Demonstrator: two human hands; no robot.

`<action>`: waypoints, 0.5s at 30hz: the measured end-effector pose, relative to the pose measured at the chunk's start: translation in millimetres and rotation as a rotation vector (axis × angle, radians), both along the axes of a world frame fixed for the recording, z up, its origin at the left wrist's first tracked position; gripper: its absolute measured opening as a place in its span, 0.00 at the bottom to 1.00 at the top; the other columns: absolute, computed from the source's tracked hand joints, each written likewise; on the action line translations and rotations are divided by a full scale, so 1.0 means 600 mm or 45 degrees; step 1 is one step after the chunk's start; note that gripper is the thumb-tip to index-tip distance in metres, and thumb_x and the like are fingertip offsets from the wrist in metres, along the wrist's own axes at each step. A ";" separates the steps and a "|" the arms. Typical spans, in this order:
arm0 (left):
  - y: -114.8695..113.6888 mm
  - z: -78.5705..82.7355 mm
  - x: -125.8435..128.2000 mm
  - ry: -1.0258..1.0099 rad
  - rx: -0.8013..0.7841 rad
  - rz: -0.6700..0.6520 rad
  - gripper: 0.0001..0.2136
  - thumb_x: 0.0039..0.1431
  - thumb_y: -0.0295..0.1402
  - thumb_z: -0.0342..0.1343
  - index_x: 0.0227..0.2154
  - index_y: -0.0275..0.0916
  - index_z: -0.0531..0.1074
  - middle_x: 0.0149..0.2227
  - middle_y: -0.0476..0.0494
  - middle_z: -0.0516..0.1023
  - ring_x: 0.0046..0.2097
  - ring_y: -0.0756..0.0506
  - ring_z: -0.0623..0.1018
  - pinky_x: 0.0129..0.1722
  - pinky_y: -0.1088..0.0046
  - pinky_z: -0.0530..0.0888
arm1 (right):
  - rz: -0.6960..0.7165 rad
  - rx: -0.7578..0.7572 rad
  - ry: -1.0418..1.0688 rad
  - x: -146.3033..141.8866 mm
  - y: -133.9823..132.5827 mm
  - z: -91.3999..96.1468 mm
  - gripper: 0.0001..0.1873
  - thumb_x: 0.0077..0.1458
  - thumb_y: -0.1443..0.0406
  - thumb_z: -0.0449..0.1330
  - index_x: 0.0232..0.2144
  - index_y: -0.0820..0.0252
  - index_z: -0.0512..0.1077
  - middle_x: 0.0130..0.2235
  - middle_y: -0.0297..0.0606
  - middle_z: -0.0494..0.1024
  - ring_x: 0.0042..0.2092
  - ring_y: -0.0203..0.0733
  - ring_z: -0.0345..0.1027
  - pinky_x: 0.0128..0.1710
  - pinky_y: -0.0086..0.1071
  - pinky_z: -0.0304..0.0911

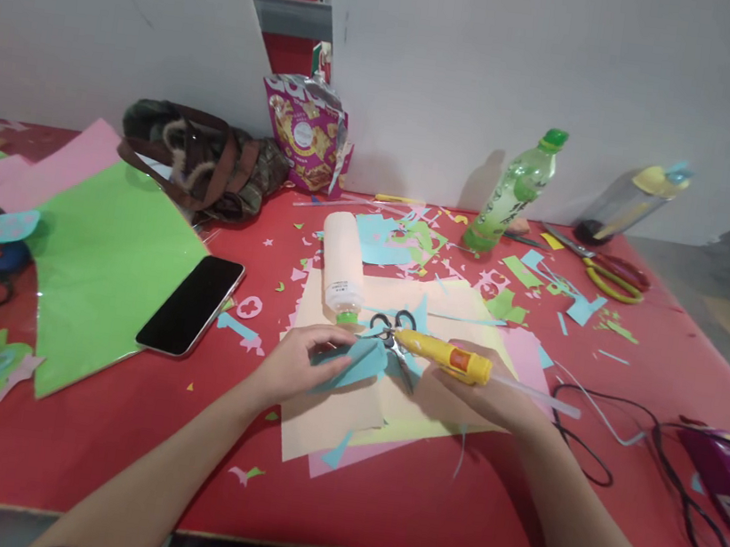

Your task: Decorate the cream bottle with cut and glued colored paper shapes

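Observation:
My left hand (300, 359) pinches a folded piece of blue paper (359, 367) over a stack of peach sheets. My right hand (483, 401) is closed around a yellow glue gun (442, 352), a clear glue stick (541, 395) jutting from its rear. The gun's nozzle points left, close to the blue paper; whether they touch I cannot tell. Under the nozzle lie small black-handled scissors (402, 361) on the stack. A white bottle with a green cap (343, 262) rests on its side just beyond my left hand. The peach paper (332, 422) covers yellow and pink sheets.
A phone (191, 304) and green paper (110, 267) lie left on the red table (227, 506). Behind are a bag (218, 160), a snack packet (306, 131) and a green drink bottle (514, 190). Large scissors (607, 274), a black cable (663, 465) and a purple power strip (725, 473) lie right.

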State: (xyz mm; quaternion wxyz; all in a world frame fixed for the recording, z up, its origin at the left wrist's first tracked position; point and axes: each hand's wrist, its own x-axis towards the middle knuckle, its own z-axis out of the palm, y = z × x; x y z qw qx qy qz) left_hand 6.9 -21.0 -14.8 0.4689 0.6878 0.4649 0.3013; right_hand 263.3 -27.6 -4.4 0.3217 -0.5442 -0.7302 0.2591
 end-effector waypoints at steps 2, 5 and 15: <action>0.000 0.000 0.000 0.007 -0.006 0.014 0.10 0.48 0.34 0.52 0.34 0.37 0.71 0.41 0.40 0.74 0.44 0.45 0.73 0.42 0.68 0.70 | 0.021 -0.042 -0.129 0.001 0.004 0.003 0.06 0.44 0.60 0.57 0.22 0.55 0.66 0.20 0.29 0.69 0.21 0.36 0.63 0.18 0.29 0.59; -0.001 0.002 0.000 -0.011 -0.017 0.018 0.11 0.48 0.34 0.53 0.34 0.37 0.71 0.42 0.39 0.74 0.44 0.44 0.73 0.42 0.66 0.70 | -0.024 0.052 -0.384 0.009 0.014 -0.004 0.05 0.47 0.62 0.53 0.26 0.57 0.64 0.26 0.35 0.70 0.27 0.39 0.65 0.25 0.31 0.60; -0.003 0.005 0.004 -0.143 -0.016 0.138 0.12 0.46 0.35 0.54 0.35 0.37 0.71 0.40 0.41 0.75 0.42 0.44 0.74 0.41 0.67 0.72 | -0.118 0.222 -0.666 0.035 0.028 -0.037 0.15 0.44 0.68 0.53 0.38 0.60 0.63 0.40 0.45 0.67 0.43 0.50 0.62 0.41 0.43 0.60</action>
